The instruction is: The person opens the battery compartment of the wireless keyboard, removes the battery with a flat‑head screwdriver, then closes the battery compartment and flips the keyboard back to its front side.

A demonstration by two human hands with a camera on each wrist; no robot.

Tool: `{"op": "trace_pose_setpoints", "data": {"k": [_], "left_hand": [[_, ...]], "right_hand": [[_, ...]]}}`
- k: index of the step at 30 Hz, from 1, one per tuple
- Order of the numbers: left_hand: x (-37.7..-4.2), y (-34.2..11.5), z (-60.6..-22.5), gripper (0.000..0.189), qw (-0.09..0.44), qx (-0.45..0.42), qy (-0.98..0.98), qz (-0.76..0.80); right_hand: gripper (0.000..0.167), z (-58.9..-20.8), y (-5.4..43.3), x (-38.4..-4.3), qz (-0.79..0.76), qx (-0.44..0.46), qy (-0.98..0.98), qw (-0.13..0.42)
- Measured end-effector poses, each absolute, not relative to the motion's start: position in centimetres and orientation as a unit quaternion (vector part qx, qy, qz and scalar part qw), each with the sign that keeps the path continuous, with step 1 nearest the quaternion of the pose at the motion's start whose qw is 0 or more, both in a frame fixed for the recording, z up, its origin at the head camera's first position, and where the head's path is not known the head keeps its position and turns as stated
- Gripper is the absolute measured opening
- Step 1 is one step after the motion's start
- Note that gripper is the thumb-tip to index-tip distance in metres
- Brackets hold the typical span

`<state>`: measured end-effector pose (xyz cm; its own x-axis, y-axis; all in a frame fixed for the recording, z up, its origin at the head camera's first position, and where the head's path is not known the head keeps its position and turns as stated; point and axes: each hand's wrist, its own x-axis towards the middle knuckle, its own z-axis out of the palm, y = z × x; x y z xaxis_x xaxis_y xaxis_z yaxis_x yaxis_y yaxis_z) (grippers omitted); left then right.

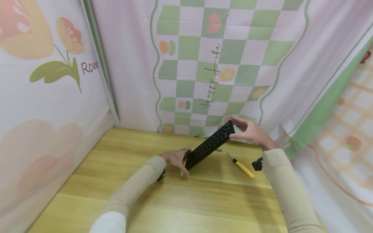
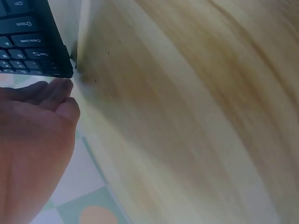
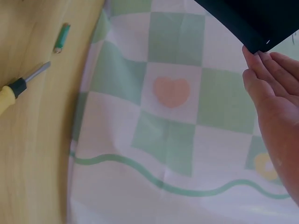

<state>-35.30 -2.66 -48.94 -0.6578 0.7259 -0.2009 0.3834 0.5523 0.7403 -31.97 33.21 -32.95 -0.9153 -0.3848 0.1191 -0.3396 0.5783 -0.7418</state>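
A black keyboard [image 1: 210, 144] is held tilted over the wooden table, its right end raised and its keys facing the person. My left hand [image 1: 176, 158] grips the lower end, thumb in front and fingers behind. At the raised end, my right hand [image 1: 250, 131] pinches the corner between thumb and fingers. The left wrist view shows the keyboard's keys [image 2: 25, 42] just beyond the left hand [image 2: 37, 135]. From the right wrist, the dark keyboard [image 3: 261, 21] shows above the fingertips of the right hand [image 3: 275, 88].
A yellow-handled screwdriver [image 1: 243, 168] lies on the table [image 1: 140, 145] below the right hand. Behind the keyboard lies a small green battery [image 3: 61, 37] with metallic ends. Printed curtains [image 1: 131, 81] hang along the table's back and left edges.
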Motion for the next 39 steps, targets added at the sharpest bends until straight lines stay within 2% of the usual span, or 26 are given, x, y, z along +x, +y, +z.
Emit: {"op": "trace_pose_setpoints", "data": {"k": [9, 16, 21, 26, 34, 39], "left_hand": [[-35.2, -4.2, -48.7, 0.122, 0.249, 0.329, 0.808, 0.421], [-35.0, -8.3, -47.5, 0.117, 0.223, 0.321, 0.8, 0.455], [-35.0, -10.9, -46.7, 0.121, 0.184, 0.321, 0.811, 0.453], [-35.3, -12.2, -46.8, 0.129, 0.152, 0.309, 0.831, 0.437], [-35.0, -12.0, -48.4, 0.143, 0.101, 0.287, 0.871, 0.387], [-34.7, -11.8, -49.7, 0.145, 0.087, 0.284, 0.88, 0.371]], "right_hand": [[0.085, -34.1, 34.6, -31.8, -0.419, -0.218, 0.881, 0.027], [0.098, -35.2, 35.4, -30.5, -0.33, -0.24, 0.911, 0.055], [0.114, -37.3, 34.5, -29.9, -0.273, -0.275, 0.92, 0.054], [0.126, -40.0, 33.4, -29.8, -0.256, -0.273, 0.926, 0.052], [0.136, -45.1, 32.3, -30.3, -0.235, -0.265, 0.934, 0.032], [0.138, -47.4, 31.7, -30.6, -0.241, -0.265, 0.933, 0.023]]}}
